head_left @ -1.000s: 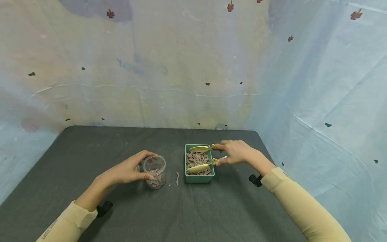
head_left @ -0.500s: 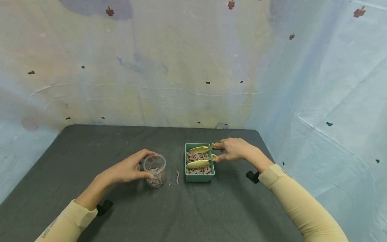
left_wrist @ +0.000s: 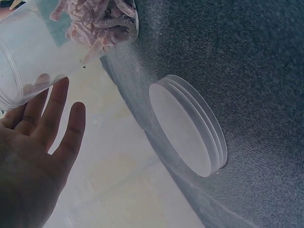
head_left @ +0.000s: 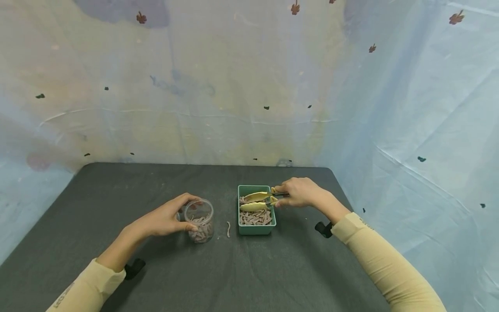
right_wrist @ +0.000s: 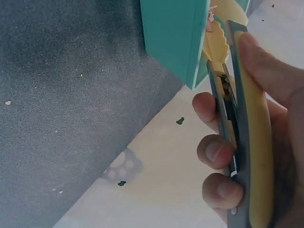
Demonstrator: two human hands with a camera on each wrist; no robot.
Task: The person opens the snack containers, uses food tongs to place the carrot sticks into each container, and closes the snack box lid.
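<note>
My left hand [head_left: 165, 219] holds a clear plastic jar [head_left: 203, 237] near its rim, thumb on the near side and fingers on the far side. Pinkish-brown strips lie in its lower part. To its right, a green rectangular tub [head_left: 257, 231] contains many similar strips [head_left: 255, 218]. My right hand [head_left: 300, 192] grips yellow-tipped tongs [head_left: 253, 207] by the handles, fingers wrapped round them in the right wrist view. The tongs' scalloped tips are inside the tub toward its far half, a small gap apart, with some strips between them.
A clear round lid [left_wrist: 183, 128] lies on the dark tabletop beside the jar in the left wrist view. One loose strip [head_left: 228, 229] lies between jar and tub. Patterned plastic sheeting [head_left: 218, 86] hangs behind the table.
The tongs' near tip has moved away from me toward the far tip, narrowing the gap and uncovering strips in the tub's near half. My left hand and the jar stay put.
</note>
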